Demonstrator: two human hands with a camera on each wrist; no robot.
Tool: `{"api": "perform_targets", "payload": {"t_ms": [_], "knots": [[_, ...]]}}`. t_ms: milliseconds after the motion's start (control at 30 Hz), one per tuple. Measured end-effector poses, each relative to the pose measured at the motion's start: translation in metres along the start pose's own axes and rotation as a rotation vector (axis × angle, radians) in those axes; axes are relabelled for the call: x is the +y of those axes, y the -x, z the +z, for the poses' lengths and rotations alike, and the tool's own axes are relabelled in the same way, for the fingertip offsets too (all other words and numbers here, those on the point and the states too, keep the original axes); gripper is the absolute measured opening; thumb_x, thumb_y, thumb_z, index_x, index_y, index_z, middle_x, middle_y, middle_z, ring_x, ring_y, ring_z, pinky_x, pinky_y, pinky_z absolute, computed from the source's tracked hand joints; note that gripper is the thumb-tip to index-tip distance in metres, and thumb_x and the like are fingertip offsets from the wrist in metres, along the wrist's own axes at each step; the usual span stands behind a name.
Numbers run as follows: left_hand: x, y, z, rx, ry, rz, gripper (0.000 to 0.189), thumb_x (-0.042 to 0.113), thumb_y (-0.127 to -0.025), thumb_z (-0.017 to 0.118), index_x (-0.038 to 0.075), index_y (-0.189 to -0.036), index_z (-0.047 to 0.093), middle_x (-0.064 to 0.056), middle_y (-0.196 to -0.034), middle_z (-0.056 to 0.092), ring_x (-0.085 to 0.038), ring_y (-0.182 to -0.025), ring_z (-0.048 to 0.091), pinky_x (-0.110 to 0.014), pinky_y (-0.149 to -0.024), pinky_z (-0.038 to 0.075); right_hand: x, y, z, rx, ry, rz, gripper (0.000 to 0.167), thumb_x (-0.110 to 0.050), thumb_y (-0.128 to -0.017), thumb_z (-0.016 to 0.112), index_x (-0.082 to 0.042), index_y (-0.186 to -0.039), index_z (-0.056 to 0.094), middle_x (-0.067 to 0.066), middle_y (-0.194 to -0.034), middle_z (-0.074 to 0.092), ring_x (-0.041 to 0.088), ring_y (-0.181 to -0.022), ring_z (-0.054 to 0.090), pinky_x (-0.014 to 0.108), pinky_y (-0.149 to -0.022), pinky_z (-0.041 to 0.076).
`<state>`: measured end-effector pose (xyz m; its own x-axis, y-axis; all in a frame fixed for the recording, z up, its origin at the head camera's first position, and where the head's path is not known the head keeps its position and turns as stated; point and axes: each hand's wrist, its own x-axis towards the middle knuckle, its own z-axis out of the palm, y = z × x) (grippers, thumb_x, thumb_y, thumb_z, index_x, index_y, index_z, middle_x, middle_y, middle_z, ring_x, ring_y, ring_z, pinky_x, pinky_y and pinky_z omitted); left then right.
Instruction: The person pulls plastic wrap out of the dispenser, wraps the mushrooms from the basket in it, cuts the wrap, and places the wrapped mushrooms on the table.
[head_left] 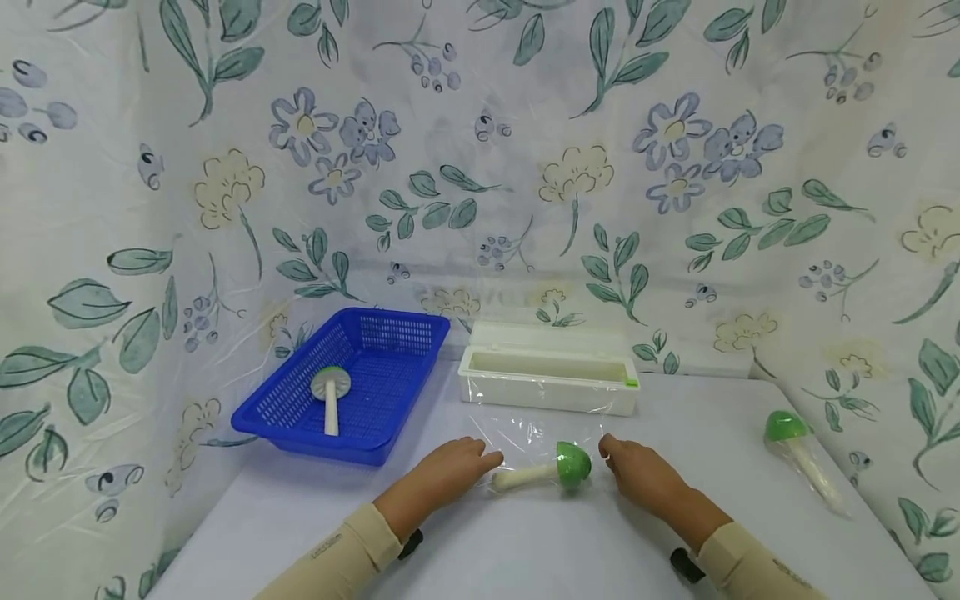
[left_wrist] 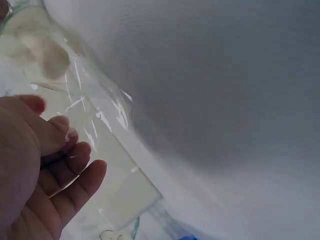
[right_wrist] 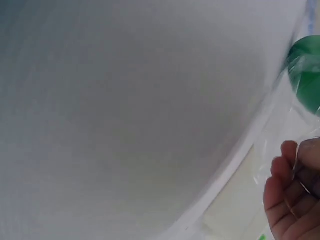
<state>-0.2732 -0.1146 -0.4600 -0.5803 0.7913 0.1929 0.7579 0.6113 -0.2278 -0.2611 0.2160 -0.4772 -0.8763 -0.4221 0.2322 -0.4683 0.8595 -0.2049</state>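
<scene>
A mushroom-shaped item with a green cap and pale stem lies sideways between my hands, above or on the white table. Clear plastic film spreads behind and around it. My left hand pinches the film's left side near the stem's end. On the cap's side, my right hand pinches the film's right edge. In the left wrist view the film runs taut and creased from the fingertips. The right wrist view shows the green cap behind film, beside the thumb and fingers.
A blue plastic basket at left holds another green-capped mushroom. Behind the film stands a long white box with its lid up. A third mushroom, wrapped in film, lies near the table's right edge. Floral sheeting hangs behind.
</scene>
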Motion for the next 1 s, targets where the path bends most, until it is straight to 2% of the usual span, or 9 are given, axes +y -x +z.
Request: {"api": "perform_targets", "payload": {"t_ms": [133, 300, 400, 500, 633, 733, 800, 900, 1000], "knots": [[0.002, -0.005, 0.003, 0.011, -0.007, 0.04, 0.021, 0.008, -0.084, 0.067, 0.023, -0.097, 0.061, 0.002, -0.077, 0.051, -0.014, -0.068, 0.049, -0.025, -0.058, 0.041, 0.003, -0.002, 0.001, -0.044, 0.031, -0.057, 0.023, 0.008, -0.089, 0.057, -0.015, -0.091, 0.055, -0.005, -0.087, 0.06, 0.016, -0.084, 0.061, 0.034, -0.073, 0.051], [0.003, -0.01, 0.005, 0.007, -0.006, 0.056, 0.016, 0.011, -0.082, 0.069, 0.022, -0.093, 0.068, 0.002, -0.079, 0.056, -0.015, -0.07, 0.054, -0.025, -0.061, 0.044, -0.002, -0.006, -0.002, -0.068, 0.016, -0.12, 0.021, 0.007, -0.088, 0.06, -0.011, -0.097, 0.064, -0.002, -0.093, 0.061, 0.02, -0.094, 0.062, 0.036, -0.081, 0.051], [0.005, -0.013, 0.007, -0.023, 0.017, 0.07, 0.017, 0.011, -0.083, 0.07, 0.022, -0.096, 0.071, 0.001, -0.082, 0.058, -0.014, -0.071, 0.056, -0.024, -0.061, 0.045, -0.003, -0.006, -0.003, -0.076, 0.019, -0.13, 0.02, 0.006, -0.088, 0.063, -0.009, -0.098, 0.069, -0.003, -0.092, 0.061, 0.02, -0.094, 0.062, 0.035, -0.082, 0.052], [0.006, -0.015, 0.008, -0.074, 0.061, 0.052, 0.015, 0.01, -0.084, 0.069, 0.02, -0.096, 0.071, 0.003, -0.081, 0.058, -0.013, -0.071, 0.055, -0.023, -0.062, 0.045, -0.003, -0.006, -0.003, -0.096, 0.007, -0.124, 0.017, 0.004, -0.089, 0.063, -0.008, -0.098, 0.071, -0.003, -0.093, 0.062, 0.018, -0.094, 0.062, 0.033, -0.083, 0.052], [0.007, -0.017, 0.008, -0.147, 0.149, 0.006, 0.009, 0.01, -0.086, 0.066, 0.018, -0.091, 0.067, 0.006, -0.078, 0.05, -0.01, -0.067, 0.05, -0.025, -0.062, 0.045, -0.004, -0.007, -0.003, -0.149, -0.057, -0.099, 0.017, 0.004, -0.091, 0.06, -0.006, -0.101, 0.07, -0.002, -0.096, 0.061, 0.019, -0.097, 0.061, 0.034, -0.084, 0.051], [0.007, -0.019, 0.009, -0.167, 0.214, -0.015, 0.005, 0.016, -0.089, 0.062, 0.017, -0.084, 0.063, 0.007, -0.075, 0.045, -0.01, -0.064, 0.045, -0.028, -0.06, 0.043, -0.006, -0.007, -0.004, -0.196, -0.111, -0.056, 0.018, -0.002, -0.092, 0.057, -0.005, -0.105, 0.069, -0.004, -0.099, 0.059, 0.019, -0.099, 0.059, 0.038, -0.087, 0.05], [0.006, -0.02, 0.011, -0.175, 0.242, -0.024, 0.012, 0.027, -0.089, 0.063, 0.018, -0.082, 0.061, 0.009, -0.074, 0.043, -0.008, -0.062, 0.043, -0.027, -0.058, 0.041, -0.007, -0.006, -0.004, -0.223, -0.129, -0.026, 0.019, -0.015, -0.092, 0.062, -0.005, -0.107, 0.068, -0.005, -0.1, 0.058, 0.018, -0.099, 0.058, 0.04, -0.087, 0.049], [0.006, -0.021, 0.013, -0.191, 0.25, -0.041, 0.023, 0.041, -0.087, 0.068, 0.019, -0.084, 0.061, 0.011, -0.074, 0.041, -0.006, -0.063, 0.041, -0.025, -0.057, 0.038, -0.008, -0.009, -0.003, -0.252, -0.135, 0.031, 0.038, -0.035, -0.084, 0.074, -0.006, -0.107, 0.067, -0.006, -0.099, 0.058, 0.016, -0.094, 0.055, 0.04, -0.084, 0.049], [0.006, -0.023, 0.014, -0.195, 0.249, -0.052, 0.027, 0.044, -0.083, 0.073, 0.02, -0.086, 0.062, 0.012, -0.075, 0.041, -0.004, -0.063, 0.041, -0.024, -0.056, 0.038, -0.01, -0.012, -0.001, -0.256, -0.129, 0.081, 0.048, -0.039, -0.075, 0.083, -0.006, -0.105, 0.066, -0.005, -0.096, 0.057, 0.015, -0.091, 0.055, 0.039, -0.082, 0.049]]}}
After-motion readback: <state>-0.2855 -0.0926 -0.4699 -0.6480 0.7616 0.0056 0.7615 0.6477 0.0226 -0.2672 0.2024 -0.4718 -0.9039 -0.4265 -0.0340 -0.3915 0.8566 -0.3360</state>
